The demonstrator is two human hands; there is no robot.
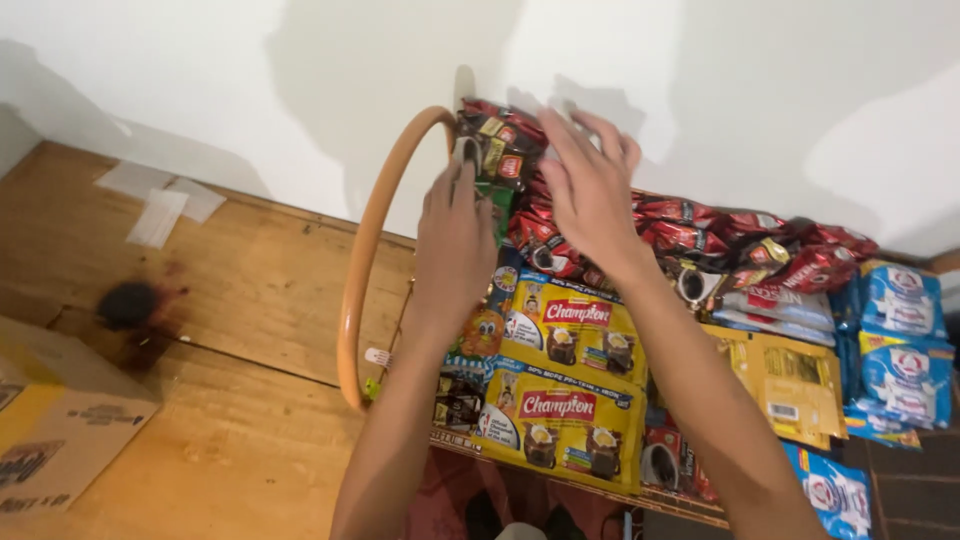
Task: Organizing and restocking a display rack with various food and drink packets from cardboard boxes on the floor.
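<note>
Head view, left to right: a cardboard box (55, 420) sits at the left edge on the wooden floor (230, 300), with open boards between it and the orange hoop (362, 250) leaning by the white wall (300, 80). The left hand (455, 245) pinches the lower edge of a dark red sachet strip (500, 145), held up against the wall. The right hand (590, 185) is spread open, fingers touching that strip from the front. Below lie yellow packets (570, 370); red sachets (740, 245) and blue packets (900, 340) crowd the right side.
</note>
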